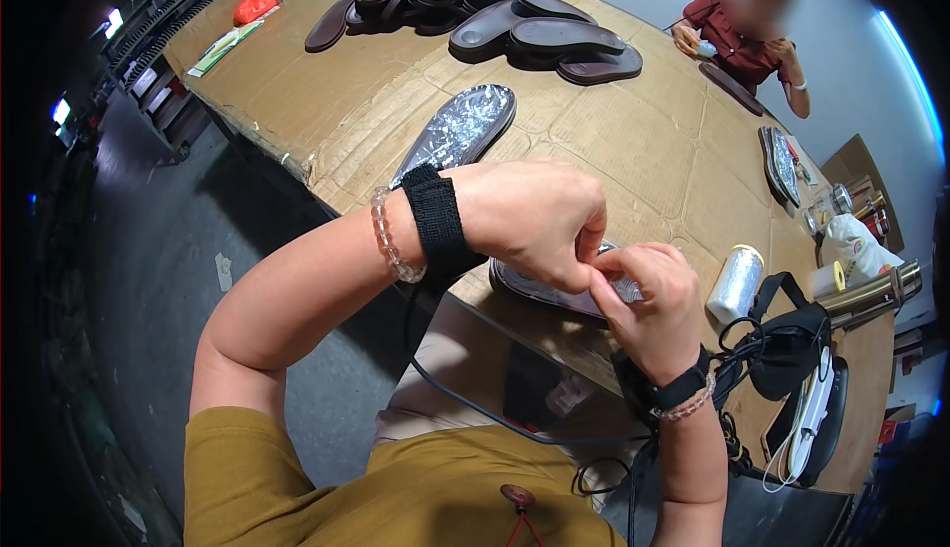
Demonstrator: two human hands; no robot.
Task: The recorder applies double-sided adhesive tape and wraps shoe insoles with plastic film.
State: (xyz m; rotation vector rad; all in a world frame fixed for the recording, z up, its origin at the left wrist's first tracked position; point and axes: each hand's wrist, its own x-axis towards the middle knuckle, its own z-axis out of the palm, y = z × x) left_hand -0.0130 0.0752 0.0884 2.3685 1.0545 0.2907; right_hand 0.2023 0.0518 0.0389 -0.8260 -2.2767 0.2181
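Observation:
In front of me, at the table's near edge, lies a dark shoe sole (534, 290) with shiny clear film on it, partly hidden under my hands. My left hand (539, 219) is bent over the sole, thumb and fingers pinched together. Close against its fingertips, my right hand (655, 300) is pinched too. Whatever sits between the fingers is too small or too hidden to make out. Another dark sole (465, 124) with crinkled clear film over it lies just beyond my left wrist. To the right of my right hand stands a roll of clear film (735, 285).
Brown soles (485, 33) are heaped at the far side of the cardboard-covered table (633, 141). Across it sits a person in a dark red shirt (737, 43). Wrapped soles (780, 166), a steel flask (871, 295), a black pouch (792, 349) and cables are at the right.

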